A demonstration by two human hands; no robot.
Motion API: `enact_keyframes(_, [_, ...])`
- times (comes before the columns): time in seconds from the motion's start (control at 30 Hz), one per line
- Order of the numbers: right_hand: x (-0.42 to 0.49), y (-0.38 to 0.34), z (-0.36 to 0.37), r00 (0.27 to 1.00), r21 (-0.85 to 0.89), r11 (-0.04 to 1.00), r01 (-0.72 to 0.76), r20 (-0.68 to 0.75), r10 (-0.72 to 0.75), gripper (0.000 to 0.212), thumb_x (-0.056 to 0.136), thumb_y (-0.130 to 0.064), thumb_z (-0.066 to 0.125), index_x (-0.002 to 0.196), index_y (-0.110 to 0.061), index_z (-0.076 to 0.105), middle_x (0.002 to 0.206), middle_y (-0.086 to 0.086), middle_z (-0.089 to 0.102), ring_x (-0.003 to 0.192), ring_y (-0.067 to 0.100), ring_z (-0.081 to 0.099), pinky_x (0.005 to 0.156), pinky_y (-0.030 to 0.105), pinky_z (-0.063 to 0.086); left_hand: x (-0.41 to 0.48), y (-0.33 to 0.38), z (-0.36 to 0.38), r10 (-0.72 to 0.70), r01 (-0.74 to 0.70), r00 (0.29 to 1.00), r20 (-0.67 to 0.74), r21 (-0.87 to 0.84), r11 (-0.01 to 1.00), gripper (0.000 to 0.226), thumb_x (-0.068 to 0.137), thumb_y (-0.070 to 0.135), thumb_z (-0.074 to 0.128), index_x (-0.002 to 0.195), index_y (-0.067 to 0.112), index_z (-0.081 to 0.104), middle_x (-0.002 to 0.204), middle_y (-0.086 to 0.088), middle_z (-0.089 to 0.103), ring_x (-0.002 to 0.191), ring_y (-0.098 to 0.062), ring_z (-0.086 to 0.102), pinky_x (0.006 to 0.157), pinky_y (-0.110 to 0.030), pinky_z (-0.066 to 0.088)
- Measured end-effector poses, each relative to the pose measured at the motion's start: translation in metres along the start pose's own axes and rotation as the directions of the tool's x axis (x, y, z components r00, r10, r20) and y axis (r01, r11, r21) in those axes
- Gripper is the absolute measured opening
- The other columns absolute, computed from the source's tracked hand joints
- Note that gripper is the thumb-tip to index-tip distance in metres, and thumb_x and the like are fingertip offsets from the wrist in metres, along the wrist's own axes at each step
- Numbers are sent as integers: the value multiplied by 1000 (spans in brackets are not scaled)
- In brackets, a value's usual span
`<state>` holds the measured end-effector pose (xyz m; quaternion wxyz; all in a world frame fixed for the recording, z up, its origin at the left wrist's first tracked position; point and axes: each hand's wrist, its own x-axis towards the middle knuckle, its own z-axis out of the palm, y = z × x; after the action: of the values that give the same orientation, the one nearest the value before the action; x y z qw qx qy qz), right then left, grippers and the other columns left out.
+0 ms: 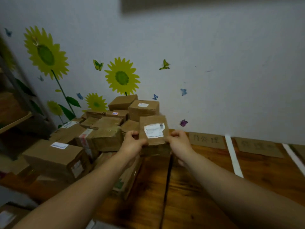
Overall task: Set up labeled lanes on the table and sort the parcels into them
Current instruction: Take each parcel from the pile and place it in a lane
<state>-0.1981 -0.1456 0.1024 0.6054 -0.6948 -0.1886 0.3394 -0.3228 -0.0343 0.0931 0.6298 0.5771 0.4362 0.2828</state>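
Item 1: parcel (pixel 154 131), 1, brown cardboard, held clear of the table (pixel 206 187) near the frame's centre, with one white shipping label (pixel 154 130) facing the camera.
- Left hand (pixel 133 142), 1: fingers curled round the parcel's edge at 9 o'clock.
- Right hand (pixel 179 142), 1: clasping the edge at 3 o'clock.
- Pile of parcels (pixel 99 129): from 8 to 11 o'clock of the held one, stacked against the wall (pixel 214 63); a dozen or more, overlapping, so no exact count can be made.
- Cardboard lane signs, 2 fully seen: first sign (pixel 207 140) and second sign (pixel 259 147), both at 3 o'clock, lying flat with handwritten characters.
- White tape strips, 2: first strip (pixel 233 156) between the signs; second strip (pixel 295 159) beyond them.
- Sunflower stickers (pixel 122 76): 4 clear, on the wall at 10 to 12 o'clock.
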Motion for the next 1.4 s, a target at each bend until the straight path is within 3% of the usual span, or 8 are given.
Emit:
enact_keyframes(0.13, [-16, -14, -51, 979, 0, 980, 201, 28, -201, 54, 80, 2, 66, 123, -23, 47, 96, -5, 61, 89, 9, 62, 71, 24, 54, -27, -9, 41, 54, -40, 996, 70, -184, 982, 75, 74, -9, 63, 140, 17, 36, 123, -6, 60, 103, -20, 62, 76, -31, 56])
enact_keyframes(0.23, [-29, -19, -85, 955, 19, 958, 285, 80, -286, 44, 82, -2, 68, 117, -25, 55, 91, -10, 67, 79, 6, 68, 63, 22, 56, -45, -6, 67, 159, -133, 984, 87, -247, 960, 74, 74, -9, 63, 134, 28, 40, 122, 1, 59, 101, -15, 61, 62, -20, 54])
enact_keyframes(0.47, [-52, -15, -140, 943, -7, 943, 334, -12, -334, 39, 86, -8, 66, 116, -20, 44, 96, -7, 56, 79, 5, 61, 53, 12, 48, -74, 18, 112, 282, -213, 932, 225, -288, 934, 82, 72, -20, 57, 127, 40, 39, 126, 5, 49, 109, -25, 57, 73, -38, 57])
enact_keyframes(0.7, [-79, 30, -183, 956, -94, 983, 158, -233, -176, 20, 96, -21, 52, 110, -28, 41, 105, -3, 59, 90, 18, 67, 76, 39, 59, -98, -4, 165, 55, -127, 911, 408, 151, 980, 68, 75, 18, 75, 116, 36, 24, 113, 1, 53, 93, -24, 63, 66, -39, 58])
enact_keyframes(0.97, [-118, 81, -264, 892, -29, 999, 13, -451, -25, 32, 98, -22, 49, 128, -24, 39, 97, -5, 62, 72, 7, 69, 51, 18, 52, -130, -55, 250, -77, -80, 778, 623, 220, 972, 61, 89, 19, 59, 132, 38, 21, 116, -4, 59, 84, -20, 68, 61, -33, 57])
enact_keyframes(1.07, [-115, 89, -298, 893, -68, 995, -70, -449, 32, 45, 95, -21, 55, 136, -23, 36, 105, -3, 62, 78, 8, 67, 54, 20, 54, -131, -63, 285, -121, -80, 740, 662, 265, 961, 63, 90, 24, 58, 139, 37, 21, 127, -6, 55, 89, -17, 65, 63, -28, 55])
enact_keyframes(1.2, [-89, 109, -345, 902, -218, 962, -166, -429, 58, 58, 90, -16, 61, 142, -27, 37, 135, 4, 50, 112, 20, 58, 82, 31, 55, -117, -84, 335, -191, -115, 722, 666, 387, 915, 71, 87, 25, 61, 146, 30, 22, 133, -5, 52, 107, -22, 59, 89, -39, 53])
enact_keyframes(1.4, [-29, 151, -414, 963, -263, 950, -166, -250, 99, 55, 91, -11, 61, 140, -24, 39, 133, -1, 54, 105, 10, 55, 69, 19, 50, -94, -125, 408, -249, -57, 755, 607, 439, 897, 68, 87, 18, 63, 144, 28, 28, 119, 6, 53, 105, -17, 56, 76, -27, 55])
